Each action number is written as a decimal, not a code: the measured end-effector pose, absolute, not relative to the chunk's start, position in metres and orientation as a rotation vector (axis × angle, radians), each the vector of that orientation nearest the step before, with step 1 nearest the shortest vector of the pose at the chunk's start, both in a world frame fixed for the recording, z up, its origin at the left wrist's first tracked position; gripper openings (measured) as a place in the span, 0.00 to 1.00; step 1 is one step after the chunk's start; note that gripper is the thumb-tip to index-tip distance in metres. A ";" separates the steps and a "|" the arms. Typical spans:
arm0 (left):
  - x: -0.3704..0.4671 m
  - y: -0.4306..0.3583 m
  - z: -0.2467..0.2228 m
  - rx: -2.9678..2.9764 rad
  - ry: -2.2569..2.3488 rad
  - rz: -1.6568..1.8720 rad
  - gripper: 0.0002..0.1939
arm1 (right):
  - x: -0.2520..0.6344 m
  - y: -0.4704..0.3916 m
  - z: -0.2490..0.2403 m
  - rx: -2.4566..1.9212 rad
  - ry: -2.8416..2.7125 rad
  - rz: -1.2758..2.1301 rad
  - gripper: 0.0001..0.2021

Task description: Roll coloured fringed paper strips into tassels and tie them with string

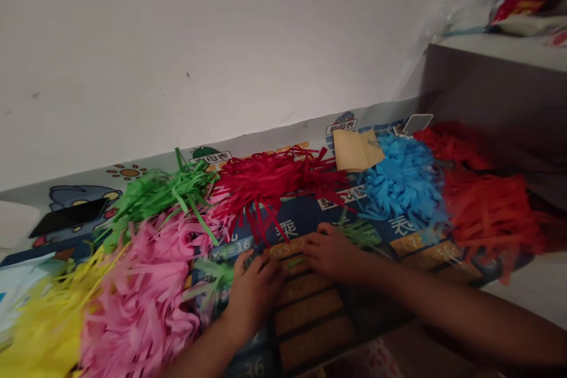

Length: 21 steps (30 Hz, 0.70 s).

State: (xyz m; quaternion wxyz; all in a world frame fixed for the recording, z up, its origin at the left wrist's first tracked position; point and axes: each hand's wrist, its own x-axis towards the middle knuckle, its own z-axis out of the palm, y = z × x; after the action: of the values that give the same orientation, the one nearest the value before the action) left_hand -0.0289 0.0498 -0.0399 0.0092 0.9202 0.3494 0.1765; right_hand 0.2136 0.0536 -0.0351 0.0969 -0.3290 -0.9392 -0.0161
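My left hand (256, 284) and my right hand (333, 253) are low over a printed table mat, a short gap between them. Fringed light green paper strips (217, 274) fan out to the left of my left hand. A similar green fringe (362, 233) shows beyond my right hand. Both hands have their fingers curled down on this green strip bundle, and its middle is mostly hidden by them. Just behind lies a heap of red paper strips (270, 180). Pink paper strips (146, 289) are piled to the left of my left hand.
Around the mat (310, 316) lie green (162, 195), yellow (48, 319), blue (401, 180) and orange-red (491, 212) strip heaps. A tan folded paper (357, 150) sits at the back. A dark phone-like slab (71, 217) rests far left. A grey box (496, 106) stands right, against the wall.
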 end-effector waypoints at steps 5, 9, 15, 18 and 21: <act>-0.015 0.055 -0.047 2.938 1.082 0.545 0.09 | 0.201 0.062 -0.039 -0.941 -2.816 -0.157 0.08; -0.019 0.057 -0.020 3.026 1.012 0.688 0.13 | 0.195 0.051 -0.015 -1.128 -2.697 -0.031 0.08; -0.044 0.031 0.063 3.174 0.520 0.951 0.17 | 0.183 0.001 0.048 -1.129 -2.065 1.050 0.13; -0.042 0.021 0.074 3.122 0.562 1.029 0.17 | 0.173 -0.003 0.047 -1.015 -1.509 1.715 0.15; -0.035 0.015 0.058 2.898 0.748 1.136 0.12 | 0.164 -0.005 0.028 -1.063 -1.106 1.835 0.14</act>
State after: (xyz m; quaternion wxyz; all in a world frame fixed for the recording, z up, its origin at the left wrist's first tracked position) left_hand -0.0354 0.0154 0.0576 -0.0297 0.9048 0.2336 0.3547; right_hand 0.1643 -0.0051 0.0284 0.3664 -0.4138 -0.4302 0.7138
